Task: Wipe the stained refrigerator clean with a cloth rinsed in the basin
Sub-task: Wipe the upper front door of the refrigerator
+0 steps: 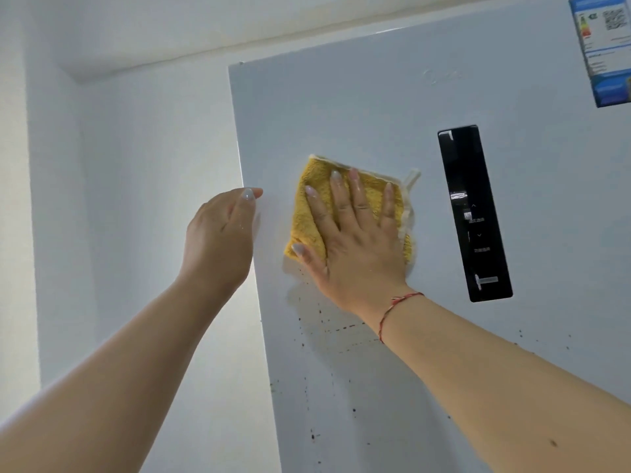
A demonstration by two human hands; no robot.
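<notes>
Fingers of right hand [355,240] press cloth [312,213] flat on refrigerator [375,114].

— What carries everything here?

— The white refrigerator door [358,107], upright, seen from below.

— And what sits directly on it?

— A yellow cloth [309,213] lies flat against it near the left edge. Right of the cloth, a tall black control panel [474,213] is set into the door. A blue energy label [604,46] is stuck at the top right corner. Dark specks and streaky stains [327,329] spread below the cloth.
</notes>
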